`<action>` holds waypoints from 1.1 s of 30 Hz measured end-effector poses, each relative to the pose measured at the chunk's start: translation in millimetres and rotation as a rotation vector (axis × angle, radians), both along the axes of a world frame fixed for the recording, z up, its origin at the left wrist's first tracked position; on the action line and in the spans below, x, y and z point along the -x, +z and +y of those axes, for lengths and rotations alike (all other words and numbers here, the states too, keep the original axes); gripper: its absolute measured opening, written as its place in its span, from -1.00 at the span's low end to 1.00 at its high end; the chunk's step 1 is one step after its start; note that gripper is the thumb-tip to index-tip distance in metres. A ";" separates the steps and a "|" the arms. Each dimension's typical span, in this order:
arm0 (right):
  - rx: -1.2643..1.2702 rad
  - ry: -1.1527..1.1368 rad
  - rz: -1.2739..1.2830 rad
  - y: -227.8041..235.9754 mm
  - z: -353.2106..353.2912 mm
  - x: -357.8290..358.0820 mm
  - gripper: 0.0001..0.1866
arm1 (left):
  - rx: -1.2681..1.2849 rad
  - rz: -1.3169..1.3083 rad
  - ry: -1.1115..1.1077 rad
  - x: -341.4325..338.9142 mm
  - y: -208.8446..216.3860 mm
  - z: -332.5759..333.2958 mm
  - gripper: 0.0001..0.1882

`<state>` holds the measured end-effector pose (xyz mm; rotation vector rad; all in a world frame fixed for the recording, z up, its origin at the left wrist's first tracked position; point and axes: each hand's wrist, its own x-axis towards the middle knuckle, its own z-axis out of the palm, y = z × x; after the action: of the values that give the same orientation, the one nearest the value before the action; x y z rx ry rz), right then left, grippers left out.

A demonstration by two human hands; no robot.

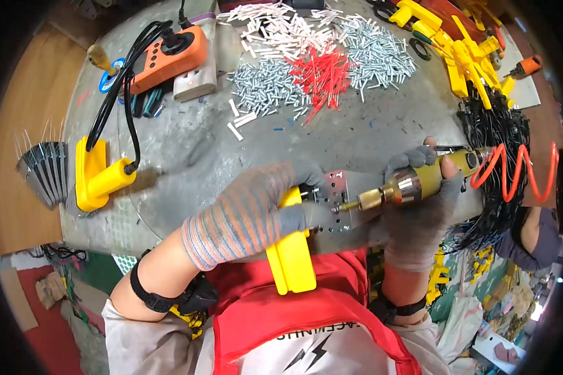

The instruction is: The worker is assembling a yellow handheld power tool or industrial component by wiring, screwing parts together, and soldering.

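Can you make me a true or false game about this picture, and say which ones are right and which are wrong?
1. The right hand holds a gold driver. True.
2. The left hand holds a blue part. False: it holds a yellow part.
3. The heap of thin red pieces lies between heaps of silver screws. True.
4. The orange socket box is to the right of the silver screws. False: it is to their left.
5. Both hands wear gloves. True.
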<state>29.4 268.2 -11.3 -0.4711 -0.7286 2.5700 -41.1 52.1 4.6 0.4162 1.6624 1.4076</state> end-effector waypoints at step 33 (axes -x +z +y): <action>-1.924 -0.156 -0.671 21.9 224.2 -45.5 -0.43 | 0.427 1.360 -0.552 -20.3 24.0 77.7 -0.57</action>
<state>74.9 492.4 10.6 -0.5325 -2.5503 0.5786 -20.8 129.9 28.6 1.6501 2.4681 0.1963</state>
